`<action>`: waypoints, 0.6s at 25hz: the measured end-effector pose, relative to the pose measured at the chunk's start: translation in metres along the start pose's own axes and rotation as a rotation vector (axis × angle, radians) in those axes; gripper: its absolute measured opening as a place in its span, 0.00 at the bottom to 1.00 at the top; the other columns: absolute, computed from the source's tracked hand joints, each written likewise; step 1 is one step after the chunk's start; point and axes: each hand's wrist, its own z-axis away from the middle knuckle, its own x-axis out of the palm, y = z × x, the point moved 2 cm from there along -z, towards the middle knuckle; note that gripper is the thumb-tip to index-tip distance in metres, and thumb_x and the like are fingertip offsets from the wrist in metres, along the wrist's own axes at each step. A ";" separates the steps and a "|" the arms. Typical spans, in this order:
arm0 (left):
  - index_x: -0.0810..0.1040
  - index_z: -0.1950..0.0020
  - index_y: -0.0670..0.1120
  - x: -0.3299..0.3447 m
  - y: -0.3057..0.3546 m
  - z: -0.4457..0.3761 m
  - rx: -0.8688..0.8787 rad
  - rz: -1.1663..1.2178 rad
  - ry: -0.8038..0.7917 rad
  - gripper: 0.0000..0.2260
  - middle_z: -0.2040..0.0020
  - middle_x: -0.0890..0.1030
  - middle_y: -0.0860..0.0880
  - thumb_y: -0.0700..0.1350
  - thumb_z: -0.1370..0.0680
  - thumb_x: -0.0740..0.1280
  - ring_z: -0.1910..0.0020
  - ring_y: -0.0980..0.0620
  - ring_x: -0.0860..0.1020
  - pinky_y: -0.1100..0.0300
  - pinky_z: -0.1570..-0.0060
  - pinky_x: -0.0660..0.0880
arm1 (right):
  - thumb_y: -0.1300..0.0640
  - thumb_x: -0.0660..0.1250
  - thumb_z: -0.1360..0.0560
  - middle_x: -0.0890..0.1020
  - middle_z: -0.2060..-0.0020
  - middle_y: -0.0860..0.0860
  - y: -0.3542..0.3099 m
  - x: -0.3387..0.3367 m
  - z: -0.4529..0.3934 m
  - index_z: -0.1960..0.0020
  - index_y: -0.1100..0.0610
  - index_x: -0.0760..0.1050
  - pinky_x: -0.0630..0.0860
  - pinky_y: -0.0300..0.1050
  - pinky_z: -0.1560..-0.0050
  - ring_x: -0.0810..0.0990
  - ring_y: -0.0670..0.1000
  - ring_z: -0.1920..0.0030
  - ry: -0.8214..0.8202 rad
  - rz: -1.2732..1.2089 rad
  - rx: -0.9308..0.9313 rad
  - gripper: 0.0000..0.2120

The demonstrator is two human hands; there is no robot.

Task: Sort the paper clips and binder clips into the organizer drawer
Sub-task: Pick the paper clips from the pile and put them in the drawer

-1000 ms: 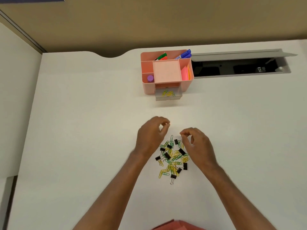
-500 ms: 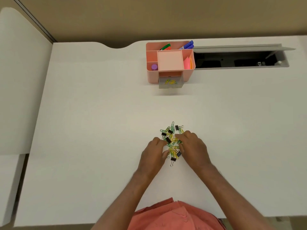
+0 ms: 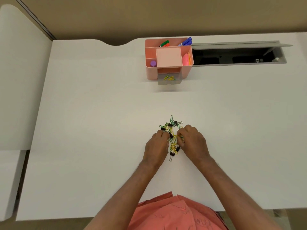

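A heap of green and yellow paper clips (image 3: 171, 126) mixed with black binder clips (image 3: 172, 154) lies on the white desk (image 3: 99, 130). My left hand (image 3: 157, 147) sits on the heap's left side, fingers curled into it. My right hand (image 3: 193, 142) is on the right side and pinches a yellow paper clip (image 3: 178, 136) between thumb and fingertips. Whether the left hand's fingers hold a clip is hidden. Far back stands the pink organizer (image 3: 151, 73), its clear drawer (image 3: 169, 81) pulled out with a few yellow and green paper clips inside.
Markers, a purple cap, a pink note pad and coloured sticky notes fill the organizer's top compartments. An open cable tray (image 3: 237, 57) with a raised grey lid lies to the organizer's right. A white partition (image 3: 20, 80) borders the desk on the left.
Both hands dropped from above the heap onto it and closed in from either side. The right hand now pinches a yellow clip. The view has pulled back from the desk.
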 end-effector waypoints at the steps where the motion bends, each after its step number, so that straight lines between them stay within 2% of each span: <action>1: 0.75 0.39 0.47 0.000 -0.001 0.000 0.000 0.010 -0.001 0.10 0.43 0.76 0.49 0.39 0.20 0.62 0.49 0.47 0.76 0.52 0.59 0.76 | 0.55 0.68 0.22 0.77 0.55 0.48 0.001 -0.001 0.001 0.50 0.52 0.79 0.74 0.49 0.60 0.76 0.53 0.54 0.002 -0.008 0.004 0.03; 6: 0.75 0.38 0.50 -0.001 -0.006 -0.002 -0.016 0.050 0.010 0.11 0.43 0.77 0.51 0.41 0.19 0.64 0.51 0.49 0.78 0.56 0.62 0.74 | 0.52 0.66 0.20 0.78 0.55 0.43 0.007 -0.003 0.001 0.49 0.47 0.78 0.73 0.45 0.58 0.77 0.48 0.53 -0.056 -0.214 0.080 0.03; 10: 0.76 0.38 0.49 -0.001 -0.005 0.002 -0.008 0.064 0.070 0.13 0.41 0.75 0.51 0.38 0.20 0.63 0.55 0.49 0.79 0.55 0.66 0.75 | 0.50 0.65 0.19 0.80 0.54 0.40 0.014 -0.004 0.000 0.49 0.45 0.77 0.69 0.40 0.63 0.76 0.43 0.57 -0.061 -0.403 0.191 0.02; 12: 0.78 0.37 0.50 0.000 -0.004 0.003 0.033 0.023 0.048 0.11 0.41 0.76 0.51 0.43 0.18 0.62 0.54 0.50 0.80 0.54 0.65 0.78 | 0.49 0.66 0.19 0.81 0.55 0.39 0.017 -0.005 -0.001 0.50 0.44 0.77 0.71 0.40 0.64 0.78 0.42 0.58 -0.072 -0.486 0.256 0.02; 15: 0.79 0.36 0.50 0.005 0.002 0.005 0.124 -0.073 0.017 0.12 0.41 0.78 0.51 0.47 0.18 0.65 0.53 0.49 0.82 0.55 0.66 0.76 | 0.50 0.67 0.20 0.82 0.57 0.41 0.019 -0.006 -0.003 0.51 0.45 0.79 0.79 0.45 0.58 0.82 0.45 0.55 -0.089 -0.631 0.328 0.03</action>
